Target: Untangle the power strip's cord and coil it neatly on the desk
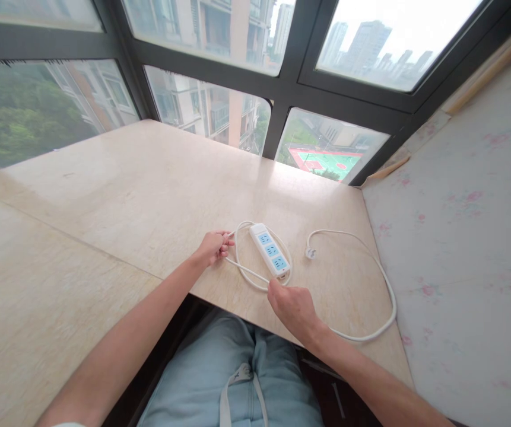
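Observation:
A white power strip (270, 250) with three blue socket faces lies on the stone-like sill, tilted away to the upper left. Its white cord (255, 276) loops around it. My left hand (215, 247) pinches the cord at the left of the loop. At the strip's near end, my right hand (293, 302) is closed on the cord, its fingertips partly hidden behind the hand. From there the cord runs out to the right in a wide curve and bends back to the plug (310, 253), which rests to the right of the strip.
The sill's front edge (237, 315) is just before my legs. A papered wall (460, 255) bounds the right side, close to the cord's curve. Dark-framed windows (277, 89) rise behind the sill. A seam (81, 234) crosses the sill at left.

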`<action>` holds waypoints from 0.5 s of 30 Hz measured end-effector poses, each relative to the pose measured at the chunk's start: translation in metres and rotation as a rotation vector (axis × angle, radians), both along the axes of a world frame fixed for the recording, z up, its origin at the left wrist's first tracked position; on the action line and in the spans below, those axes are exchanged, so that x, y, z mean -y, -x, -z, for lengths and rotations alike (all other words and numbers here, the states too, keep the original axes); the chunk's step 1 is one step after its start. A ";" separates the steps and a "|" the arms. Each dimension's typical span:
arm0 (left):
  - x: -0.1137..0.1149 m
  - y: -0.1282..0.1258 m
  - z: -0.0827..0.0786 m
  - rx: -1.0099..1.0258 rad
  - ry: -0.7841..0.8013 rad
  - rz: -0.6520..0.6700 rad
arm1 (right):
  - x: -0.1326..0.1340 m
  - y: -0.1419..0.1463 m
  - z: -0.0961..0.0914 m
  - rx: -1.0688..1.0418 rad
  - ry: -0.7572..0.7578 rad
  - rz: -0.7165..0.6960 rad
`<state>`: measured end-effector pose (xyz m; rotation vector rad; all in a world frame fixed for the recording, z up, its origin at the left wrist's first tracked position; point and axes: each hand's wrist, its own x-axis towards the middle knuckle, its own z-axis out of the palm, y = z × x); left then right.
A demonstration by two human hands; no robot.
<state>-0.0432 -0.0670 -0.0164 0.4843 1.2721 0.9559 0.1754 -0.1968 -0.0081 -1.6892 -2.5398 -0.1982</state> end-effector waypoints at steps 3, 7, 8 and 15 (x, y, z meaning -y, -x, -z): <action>0.003 0.003 -0.002 0.040 -0.032 -0.036 | -0.001 -0.006 0.001 -0.055 -0.072 0.034; 0.008 0.006 -0.004 0.084 -0.081 -0.100 | -0.002 -0.010 0.003 -0.168 -0.105 0.046; 0.010 0.006 -0.004 0.104 -0.086 -0.112 | -0.002 -0.011 0.004 -0.191 -0.097 0.037; 0.043 0.003 -0.003 0.101 -0.133 -0.155 | 0.002 -0.010 0.001 -0.382 0.190 -0.017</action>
